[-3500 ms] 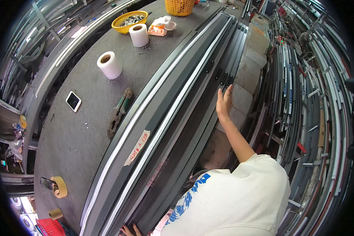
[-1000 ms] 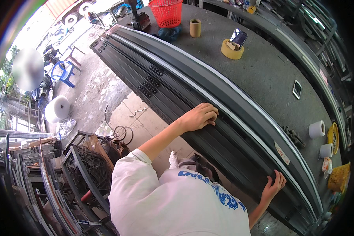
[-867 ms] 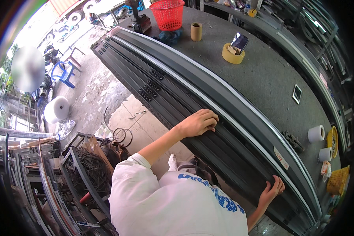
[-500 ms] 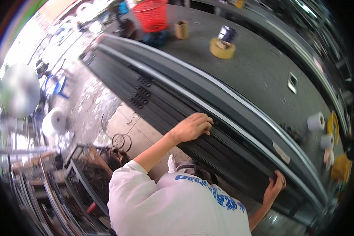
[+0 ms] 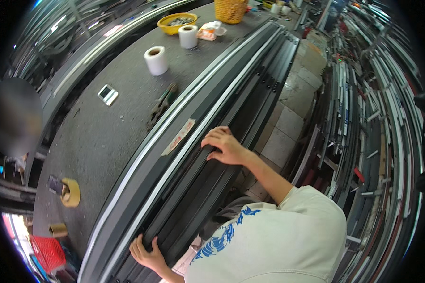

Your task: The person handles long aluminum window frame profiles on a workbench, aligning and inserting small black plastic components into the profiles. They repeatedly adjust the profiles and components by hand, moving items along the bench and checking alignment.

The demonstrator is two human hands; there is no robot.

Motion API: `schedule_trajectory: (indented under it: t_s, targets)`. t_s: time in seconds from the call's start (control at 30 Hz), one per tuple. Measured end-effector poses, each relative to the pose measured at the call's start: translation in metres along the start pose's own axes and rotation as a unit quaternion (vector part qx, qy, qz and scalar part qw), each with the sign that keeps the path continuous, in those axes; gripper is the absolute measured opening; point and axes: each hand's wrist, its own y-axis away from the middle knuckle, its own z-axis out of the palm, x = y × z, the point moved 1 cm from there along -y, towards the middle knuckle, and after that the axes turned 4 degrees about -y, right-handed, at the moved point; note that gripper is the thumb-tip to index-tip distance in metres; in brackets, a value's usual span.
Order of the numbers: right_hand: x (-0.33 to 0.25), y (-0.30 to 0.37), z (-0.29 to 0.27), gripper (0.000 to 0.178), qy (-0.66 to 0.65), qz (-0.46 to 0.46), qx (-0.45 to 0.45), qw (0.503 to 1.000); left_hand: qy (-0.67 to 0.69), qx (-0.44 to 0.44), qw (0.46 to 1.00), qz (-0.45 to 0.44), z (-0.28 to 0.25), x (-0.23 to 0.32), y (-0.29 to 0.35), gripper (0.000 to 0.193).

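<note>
Long black metal profiles (image 5: pixel 200 174) lie side by side along the near edge of the workbench, running from the lower left to the far right. My right hand (image 5: pixel 225 147) is hooked over the raised edge of one black profile, thumb on the near side and fingers across the top. Lower down the same profile, my left hand (image 5: pixel 148 253) grips it with fingers and thumb on opposite sides. Alongside, a grey profile with bright silver edges carries a paper label (image 5: pixel 179 137). Small black fittings (image 5: pixel 267 84) sit near the profiles' far end.
On the grey workbench (image 5: pixel 99 141) are a phone (image 5: pixel 108 95), tape rolls (image 5: pixel 71 192), white film rolls (image 5: pixel 156 60), dark-handled pliers (image 5: pixel 163 104), a yellow bowl (image 5: pixel 177 21) and a red basket (image 5: pixel 48 253). Racks of metal bars (image 5: pixel 378 155) line the right side.
My view has swung round to the right, toward the other end of the bench. Both hands stay on the black profiles; my right hand now shows its thumb and fingers around the edge.
</note>
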Motion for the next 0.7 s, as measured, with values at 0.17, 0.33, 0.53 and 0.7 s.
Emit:
schedule_trajectory:
  t_s: [0.17, 0.33, 0.53, 0.7]
  targets:
    - [0.005, 0.005, 0.004, 0.046, -0.001, -0.006, 0.019, 1.0, -0.023, 0.056, 0.992, 0.109, -0.003, 0.004, -0.011, 0.042]
    - [0.001, 0.004, 0.002, 0.046, -0.032, -0.008, 0.036, 0.999, 0.001, 0.065, 0.99, 0.126, -0.011, 0.014, -0.018, 0.04]
    - [0.01, 0.008, -0.016, 0.032, -0.08, 0.013, 0.104, 0.991, 0.167, 0.081, 0.982, 0.019, -0.003, 0.044, -0.045, 0.033]
    - [0.061, 0.009, -0.041, 0.033, -0.018, -0.012, 0.065, 0.998, 0.106, -0.092, 0.97, 0.2, 0.029, 0.153, -0.091, 0.021]
